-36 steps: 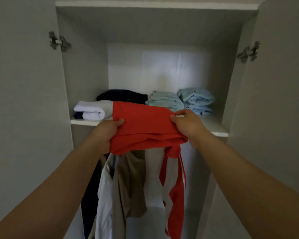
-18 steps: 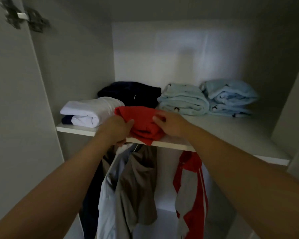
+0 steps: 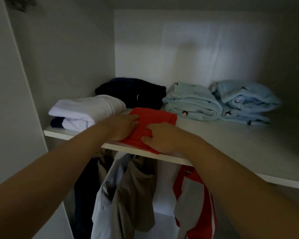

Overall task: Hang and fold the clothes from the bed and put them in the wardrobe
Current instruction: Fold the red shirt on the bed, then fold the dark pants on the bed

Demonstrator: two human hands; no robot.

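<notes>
- Setting down a folded red garment [image 3: 155, 118] is the step in hand in the head view. It lies at the front edge of the wardrobe shelf [image 3: 231, 152], centre of the frame, with its near corner overhanging a little.
- The left hand [image 3: 126, 125] lies with fairly straight fingers over the garment's left edge, pressing on it. The right hand [image 3: 160, 137] has its fingers curled into the cloth, clamped on the near fold.
- Already folded on the shelf are a white garment [image 3: 88, 109], a dark navy one [image 3: 133, 92] and two pale blue fleece piles [image 3: 192, 102]. Hung clothes [image 3: 133, 195] show below.
- The task looks well along; the bed is out of sight, so what remains cannot be told.
- The red cloth looks thin, soft and slightly rumpled.
</notes>
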